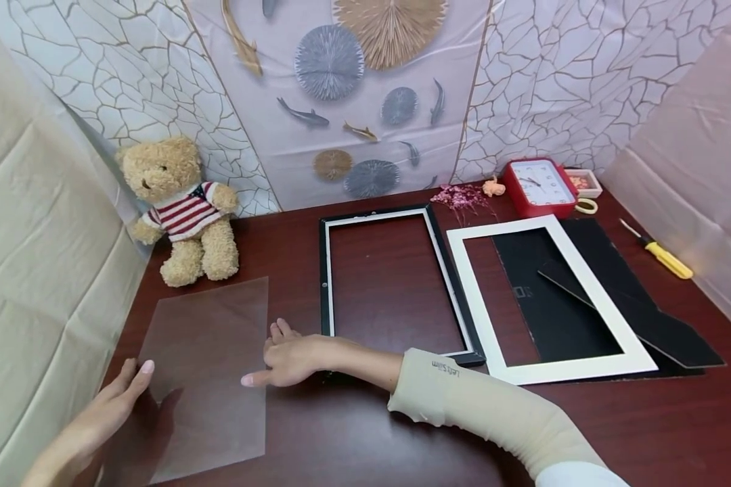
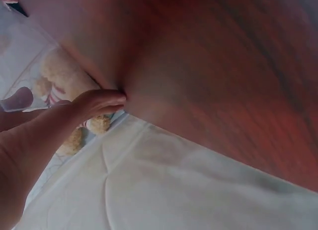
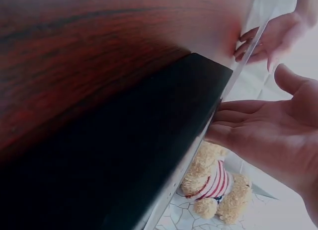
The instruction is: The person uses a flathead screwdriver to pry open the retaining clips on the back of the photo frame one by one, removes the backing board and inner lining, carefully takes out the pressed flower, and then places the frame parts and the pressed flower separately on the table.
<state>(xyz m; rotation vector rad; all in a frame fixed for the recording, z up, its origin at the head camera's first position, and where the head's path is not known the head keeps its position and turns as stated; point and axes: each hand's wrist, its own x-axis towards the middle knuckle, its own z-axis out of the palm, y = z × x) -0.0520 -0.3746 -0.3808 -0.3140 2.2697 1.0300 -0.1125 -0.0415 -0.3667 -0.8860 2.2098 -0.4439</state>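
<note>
A clear, thin rectangular sheet (image 1: 219, 365) lies at the left of the dark red table in the head view, with a hand at each long side. My left hand (image 1: 106, 406) is at its left edge; in the left wrist view the fingers (image 2: 102, 101) are straight, tips at the table surface. At the right edge is my right hand (image 1: 295, 358), thumb pointing toward the sheet. The right wrist view shows its fingers (image 3: 238, 118) extended and the thumb raised apart. Whether the fingertips bear on the sheet's edges cannot be made out.
A black frame (image 1: 325, 270) lies right of the sheet. Farther right, a white mat (image 1: 472, 291) overlaps a black backing board (image 1: 639, 270) with a stand. A teddy bear (image 1: 189, 210), red clock (image 1: 539, 186) and yellow screwdriver (image 1: 667, 257) are around the table's edges.
</note>
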